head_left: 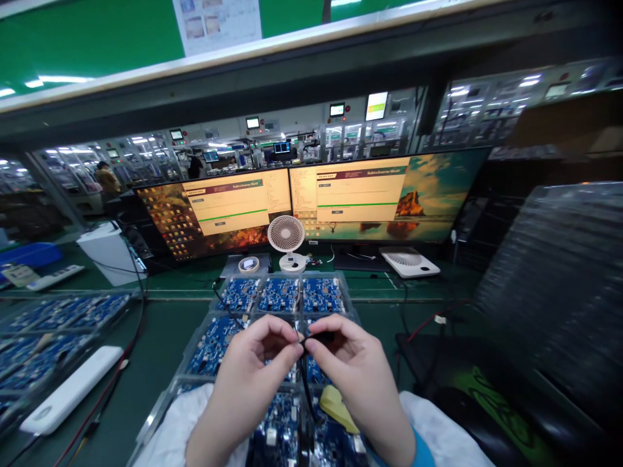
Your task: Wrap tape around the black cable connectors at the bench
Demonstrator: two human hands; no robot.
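Blk. cable [305, 383], at center, above a clear plastic tray [154, 415] of blue PCBs [278, 295]; upper end lies betw. the hands, its run dropping toward 6 o'clock. L. hand [257, 370]: thumb & index pinch the cable end. R. hand [350, 363]: thumb & index pinch the same piece just beside; other fingers curled, partly hidden. Progress (judged): mid-step, cable in hand, PCBs seated in tray cells; whether the cable end is joined to anything can't be told, so what's left is unclear. Yellow strip [338, 408] at 5 o'clock, near R. hand. White desk fan [286, 233] at 12; roll, prob. tape [242, 264], at 11; white flat device [421, 267] at 2; white handheld unit [73, 389] betw. 8 & 9; second PCB tray [114, 316] at 9; stack of clear trays [559, 292] approx. 3. L. monitor [228, 207] (11 o'clock) & R. monitor [360, 198] (1 o'clock): each reads "Build a Smarter World" over a long green bar, poss. a finished on-screen step; smaller txt. & posted sheet [219, 26] (betw. 11 & 12) illegible.
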